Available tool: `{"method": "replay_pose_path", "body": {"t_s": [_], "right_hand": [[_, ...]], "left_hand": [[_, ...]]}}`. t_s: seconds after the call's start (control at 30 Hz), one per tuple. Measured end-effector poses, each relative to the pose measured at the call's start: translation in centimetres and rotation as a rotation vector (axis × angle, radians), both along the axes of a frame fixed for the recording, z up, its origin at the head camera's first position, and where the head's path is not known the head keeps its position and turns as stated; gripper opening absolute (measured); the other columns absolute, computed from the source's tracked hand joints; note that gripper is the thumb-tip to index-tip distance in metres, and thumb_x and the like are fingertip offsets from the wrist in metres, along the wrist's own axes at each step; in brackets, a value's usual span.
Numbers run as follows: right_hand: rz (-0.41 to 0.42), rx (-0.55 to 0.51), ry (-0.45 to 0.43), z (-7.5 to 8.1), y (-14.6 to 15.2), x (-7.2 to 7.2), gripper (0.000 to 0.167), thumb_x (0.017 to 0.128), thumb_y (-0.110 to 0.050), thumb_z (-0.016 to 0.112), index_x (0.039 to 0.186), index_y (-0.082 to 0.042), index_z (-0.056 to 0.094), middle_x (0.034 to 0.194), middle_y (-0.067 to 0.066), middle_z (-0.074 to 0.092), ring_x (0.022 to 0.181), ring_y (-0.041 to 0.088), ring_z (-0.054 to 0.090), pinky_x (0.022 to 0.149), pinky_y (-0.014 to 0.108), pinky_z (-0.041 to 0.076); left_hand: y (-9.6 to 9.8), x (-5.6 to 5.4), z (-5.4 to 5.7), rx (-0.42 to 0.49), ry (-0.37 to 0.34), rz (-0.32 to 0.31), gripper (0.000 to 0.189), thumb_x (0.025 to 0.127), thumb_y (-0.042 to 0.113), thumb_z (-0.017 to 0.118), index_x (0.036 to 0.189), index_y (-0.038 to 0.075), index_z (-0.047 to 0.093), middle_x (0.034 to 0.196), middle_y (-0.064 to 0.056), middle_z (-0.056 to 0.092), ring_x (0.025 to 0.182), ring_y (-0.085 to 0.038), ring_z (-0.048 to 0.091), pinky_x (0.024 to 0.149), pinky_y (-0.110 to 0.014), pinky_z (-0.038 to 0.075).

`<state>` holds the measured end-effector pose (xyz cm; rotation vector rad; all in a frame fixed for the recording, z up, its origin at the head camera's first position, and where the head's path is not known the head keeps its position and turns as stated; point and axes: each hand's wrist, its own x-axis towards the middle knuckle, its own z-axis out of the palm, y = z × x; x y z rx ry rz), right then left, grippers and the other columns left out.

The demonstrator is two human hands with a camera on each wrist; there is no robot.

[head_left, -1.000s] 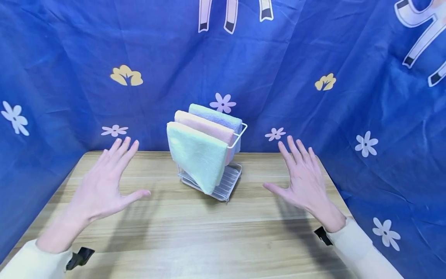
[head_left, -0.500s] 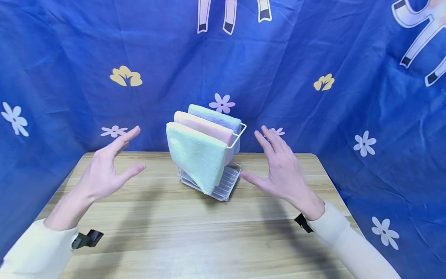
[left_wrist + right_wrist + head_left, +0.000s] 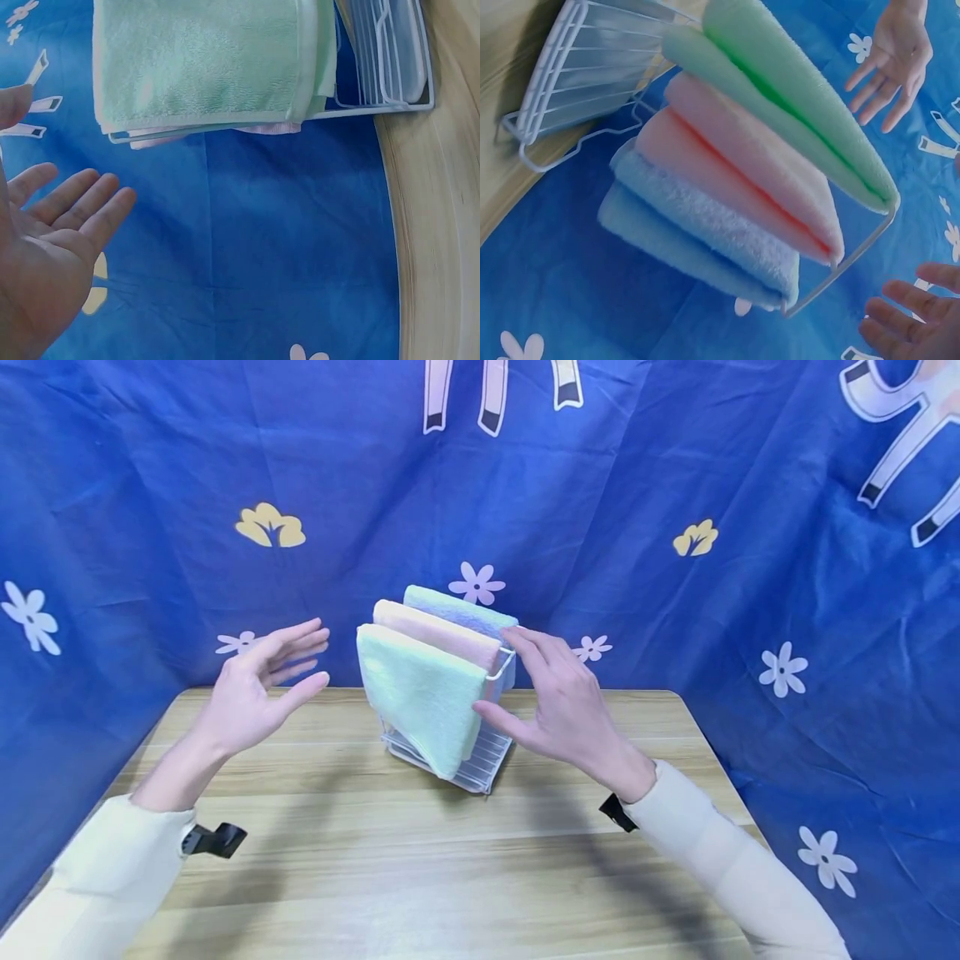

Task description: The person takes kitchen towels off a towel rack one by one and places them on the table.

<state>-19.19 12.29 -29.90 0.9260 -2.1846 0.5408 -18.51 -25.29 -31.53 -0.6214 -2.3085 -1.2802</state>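
Note:
A white wire rack (image 3: 486, 763) carries three folded towels over its upper bars: mint green (image 3: 420, 693) in front, pink (image 3: 438, 632) in the middle, light blue (image 3: 457, 609) at the back. To the rack's left, my left hand (image 3: 251, 697) hovers with fingers extended and thumb apart, touching nothing. My right hand (image 3: 567, 703) is raised at the rack's right end, its fingertips overlapping the towels' edge in the head view. From the right wrist, a gap shows between these fingers (image 3: 900, 319) and the rack's end bar (image 3: 840, 271).
The rack stands on a wood-grain table (image 3: 360, 893). Behind and beside the table hangs a blue cloth (image 3: 360, 468) printed with flowers and animal legs. A slatted tray (image 3: 600, 67) forms the rack's base.
Both hands have come inward toward the rack, the right hand farther, from the table's right side to the rack's right end. Rack and towels stay put.

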Motion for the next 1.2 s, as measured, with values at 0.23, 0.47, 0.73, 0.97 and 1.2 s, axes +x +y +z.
{"method": "replay_pose_path", "body": {"t_s": [0.23, 0.47, 0.73, 0.97, 1.2], "right_hand": [[0.064, -0.033, -0.062, 0.7, -1.8, -0.8, 0.062, 0.090, -0.044, 0.080, 0.137, -0.005, 0.065, 0.105, 0.006, 0.073, 0.112, 0.026, 0.070, 0.088, 0.040, 0.065], [0.083, -0.053, -0.131, 0.9, -3.3, -1.7, 0.052, 0.093, -0.037, 0.081, 0.132, -0.005, 0.069, 0.114, 0.009, 0.076, 0.098, 0.024, 0.070, 0.084, 0.038, 0.064], [0.096, -0.071, -0.243, 1.4, -4.6, -2.3, 0.048, 0.095, -0.033, 0.080, 0.132, -0.004, 0.069, 0.122, 0.010, 0.077, 0.095, 0.019, 0.076, 0.082, 0.031, 0.068], [0.092, -0.056, -0.329, 1.6, -5.7, -2.8, 0.044, 0.094, -0.030, 0.081, 0.128, -0.004, 0.071, 0.115, 0.009, 0.079, 0.095, 0.017, 0.078, 0.087, 0.027, 0.068], [0.058, -0.019, -0.336, 1.8, -6.5, -3.2, 0.034, 0.094, -0.029, 0.081, 0.119, -0.005, 0.075, 0.110, 0.007, 0.081, 0.096, 0.016, 0.078, 0.087, 0.029, 0.066]], "left_hand": [[0.4, -1.5, 0.3, 0.024, -0.129, 0.029, 0.056, 0.098, 0.009, 0.075, 0.151, 0.015, 0.057, 0.143, -0.006, 0.069, 0.113, 0.015, 0.065, 0.095, -0.001, 0.055], [0.5, -3.3, 0.2, 0.058, -0.149, 0.084, 0.047, 0.098, 0.013, 0.076, 0.144, 0.011, 0.063, 0.127, 0.011, 0.075, 0.105, 0.015, 0.068, 0.090, -0.001, 0.056], [0.7, -4.9, -0.3, 0.088, -0.175, 0.119, 0.036, 0.099, 0.020, 0.076, 0.133, 0.010, 0.071, 0.108, 0.031, 0.073, 0.102, 0.013, 0.068, 0.090, 0.000, 0.055], [0.9, -5.6, -0.3, 0.070, -0.192, 0.142, 0.034, 0.097, 0.028, 0.078, 0.127, 0.013, 0.076, 0.103, 0.034, 0.072, 0.096, 0.009, 0.070, 0.078, -0.003, 0.055], [1.4, -5.9, 0.1, 0.011, -0.239, 0.160, 0.038, 0.098, 0.040, 0.076, 0.125, 0.014, 0.076, 0.103, 0.034, 0.070, 0.099, 0.007, 0.066, 0.070, -0.012, 0.048]]}}
